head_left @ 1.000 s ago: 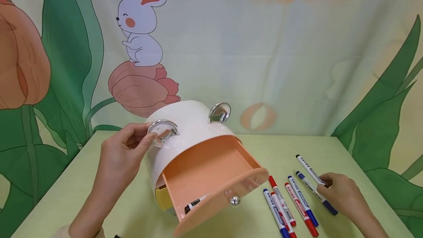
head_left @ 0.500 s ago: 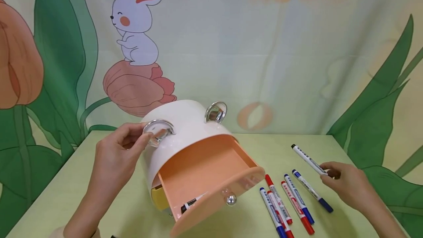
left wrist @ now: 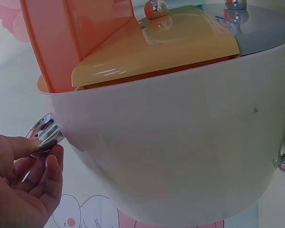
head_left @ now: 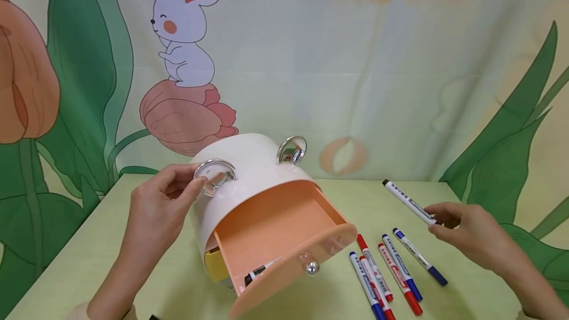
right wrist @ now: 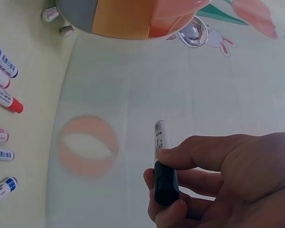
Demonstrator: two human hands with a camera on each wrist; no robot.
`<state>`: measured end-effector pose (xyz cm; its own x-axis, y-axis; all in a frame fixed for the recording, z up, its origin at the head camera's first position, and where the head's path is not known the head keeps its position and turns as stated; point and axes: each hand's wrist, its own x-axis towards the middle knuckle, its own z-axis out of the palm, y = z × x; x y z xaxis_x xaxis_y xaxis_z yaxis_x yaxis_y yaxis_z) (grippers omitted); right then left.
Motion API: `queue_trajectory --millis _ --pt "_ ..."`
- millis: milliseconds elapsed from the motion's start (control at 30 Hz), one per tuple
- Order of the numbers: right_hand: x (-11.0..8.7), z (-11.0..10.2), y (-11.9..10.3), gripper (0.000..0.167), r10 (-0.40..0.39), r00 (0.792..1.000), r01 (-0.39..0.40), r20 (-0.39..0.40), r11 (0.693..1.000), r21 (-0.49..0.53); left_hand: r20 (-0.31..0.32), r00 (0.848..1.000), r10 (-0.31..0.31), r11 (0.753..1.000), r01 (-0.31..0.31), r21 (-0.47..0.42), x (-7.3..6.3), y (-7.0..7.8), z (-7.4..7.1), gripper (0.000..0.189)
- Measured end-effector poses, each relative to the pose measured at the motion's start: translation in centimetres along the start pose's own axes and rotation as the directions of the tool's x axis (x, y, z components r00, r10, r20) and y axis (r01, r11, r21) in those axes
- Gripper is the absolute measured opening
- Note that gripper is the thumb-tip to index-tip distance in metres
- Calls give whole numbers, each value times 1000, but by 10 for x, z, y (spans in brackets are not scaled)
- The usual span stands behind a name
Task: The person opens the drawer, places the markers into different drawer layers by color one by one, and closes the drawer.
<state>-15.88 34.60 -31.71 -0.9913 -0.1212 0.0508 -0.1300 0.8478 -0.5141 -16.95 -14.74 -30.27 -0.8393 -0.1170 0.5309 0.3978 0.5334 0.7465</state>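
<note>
Black marker (head_left: 406, 200) is held above the tabletop (head_left: 355, 201), pinched near one end by the right hand (head_left: 464, 231). Chrome ring (head_left: 218, 174) is pinched by the left hand (head_left: 160, 199); drawer front (head_left: 294, 271) is best cleared unbumped.

White marker (head_left: 408, 201): dark cap (right wrist: 166, 184) in right hand (head_left: 468, 233), body tilted, far end pointing forward-left of it. White cabinet (head_left: 251, 162): right of left hand (head_left: 162, 201), which pinches its silver ear (head_left: 218, 174); peach drawer (head_left: 282, 221) pulled out.
</note>
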Motion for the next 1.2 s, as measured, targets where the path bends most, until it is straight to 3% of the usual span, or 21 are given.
queue_trajectory --millis 800,1200 --pt "12 -26 -46 29 -125 992 125 -22 992 -29 0 1000 -22 1000 22 2 -1 1 0 22" --pt "21 -30 -71 26 -187 982 186 42 982 26 5 1000 -20 1000 20 9 0 1 0 22"
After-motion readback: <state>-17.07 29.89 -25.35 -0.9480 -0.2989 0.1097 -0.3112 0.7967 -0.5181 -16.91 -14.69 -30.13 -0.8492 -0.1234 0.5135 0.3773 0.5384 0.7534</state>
